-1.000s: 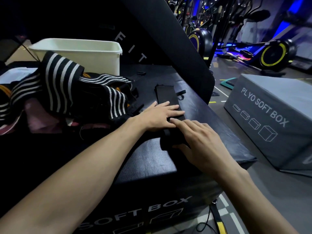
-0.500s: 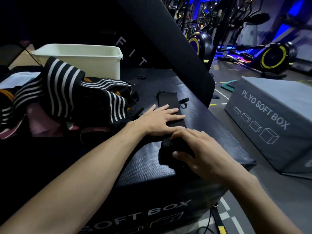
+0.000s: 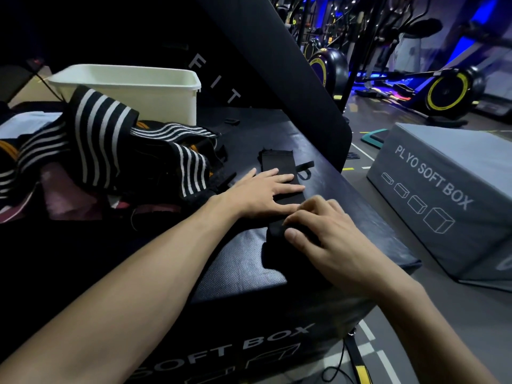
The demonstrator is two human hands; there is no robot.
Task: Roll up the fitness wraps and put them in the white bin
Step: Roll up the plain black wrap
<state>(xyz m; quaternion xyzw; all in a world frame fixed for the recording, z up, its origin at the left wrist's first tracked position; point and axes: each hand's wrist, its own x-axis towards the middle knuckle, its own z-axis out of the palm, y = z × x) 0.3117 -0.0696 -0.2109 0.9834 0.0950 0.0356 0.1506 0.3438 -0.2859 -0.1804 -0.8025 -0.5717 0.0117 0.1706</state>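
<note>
Black wrap (image 3: 277,164) is lying flat on the worktop (image 3: 243,261); the left hand (image 3: 263,191) is pressing it with straight fingers while the right hand (image 3: 318,231) is curling round the near roll. Rolling tight and square will probably suit the far-left bin (image 3: 155,98).

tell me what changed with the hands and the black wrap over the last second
The right hand went from lying flat on the black wrap to curling its fingers round the near end, starting a roll. The left hand stayed flat, pressing the strip down. The striped wraps and white bin did not move.
</note>
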